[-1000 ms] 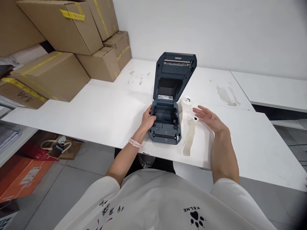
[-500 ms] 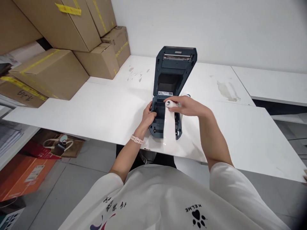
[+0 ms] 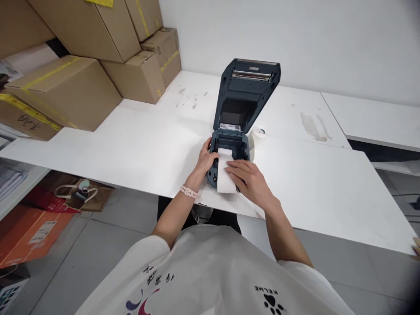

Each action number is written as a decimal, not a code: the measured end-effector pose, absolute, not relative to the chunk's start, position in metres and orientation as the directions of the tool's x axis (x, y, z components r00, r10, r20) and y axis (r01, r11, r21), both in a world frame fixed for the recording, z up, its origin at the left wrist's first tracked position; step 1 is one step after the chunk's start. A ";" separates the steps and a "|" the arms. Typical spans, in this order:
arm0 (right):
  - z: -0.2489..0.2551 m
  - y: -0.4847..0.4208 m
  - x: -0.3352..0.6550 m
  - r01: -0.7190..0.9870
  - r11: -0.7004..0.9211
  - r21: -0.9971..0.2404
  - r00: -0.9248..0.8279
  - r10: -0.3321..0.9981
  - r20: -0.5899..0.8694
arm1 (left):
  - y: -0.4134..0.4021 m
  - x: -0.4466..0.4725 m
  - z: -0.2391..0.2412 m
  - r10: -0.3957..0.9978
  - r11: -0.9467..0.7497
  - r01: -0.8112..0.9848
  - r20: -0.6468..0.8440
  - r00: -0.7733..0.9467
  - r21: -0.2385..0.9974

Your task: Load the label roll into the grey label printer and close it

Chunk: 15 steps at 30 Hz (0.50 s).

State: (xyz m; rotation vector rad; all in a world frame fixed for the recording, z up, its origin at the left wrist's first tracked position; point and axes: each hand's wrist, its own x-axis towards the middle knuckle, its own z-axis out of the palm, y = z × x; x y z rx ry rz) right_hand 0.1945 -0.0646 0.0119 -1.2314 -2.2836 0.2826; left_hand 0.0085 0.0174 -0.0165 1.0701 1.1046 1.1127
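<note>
A dark blue-grey label printer (image 3: 213, 179) stands on the white table with its lid (image 3: 251, 94) raised. Inside its bay sits a white label paper roll (image 3: 225, 152), and the paper strip (image 3: 226, 181) runs forward over the front edge. My left hand (image 3: 205, 161) grips the printer's left side, thumb over the rim and fingers outside. Stretched across the strip, the fingers of my right hand (image 3: 247, 177) lie on the paper, covering part of the bay's right side.
Another roll of labels (image 3: 259, 132) lies behind the printer on the right. Cardboard boxes (image 3: 74, 89) are stacked on the table's left end (image 3: 141, 148). Below, an orange box (image 3: 36, 236) and a brown bag (image 3: 101, 201) are on the floor. A white wall closes the back.
The label roll has gone from my right hand down into the printer's bay. My right hand has moved down and forward onto the strip; my left hand keeps its hold on the printer.
</note>
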 end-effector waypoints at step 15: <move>-0.008 -0.086 0.186 0.715 0.569 -0.406 -0.459 0.821 0.341 | 0.028 0.007 -0.030 0.985 0.138 -0.081 -0.128 0.117 0.987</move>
